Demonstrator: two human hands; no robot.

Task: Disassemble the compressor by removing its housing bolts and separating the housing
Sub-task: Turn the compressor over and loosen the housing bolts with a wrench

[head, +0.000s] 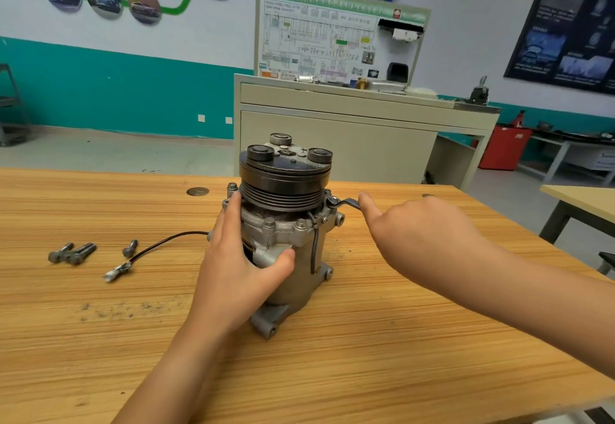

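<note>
Compressor (pixel 304 285) stands upright on the surface (pixel 366 340); left hand (pixel 233 267) clasps its body, right hand (pixel 422 233) grips the wrench (pixel 344 203) on a housing bolt (pixel 328 194). Brace firmly, keep the wrench fully seated, turn steadily.

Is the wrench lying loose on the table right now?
No, the wrench is seated on a bolt on the compressor, with the right hand holding its handle.

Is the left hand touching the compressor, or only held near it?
Touching. The head view shows the left hand gripping the compressor, fingers on its side and thumb pressed across its front.
</note>
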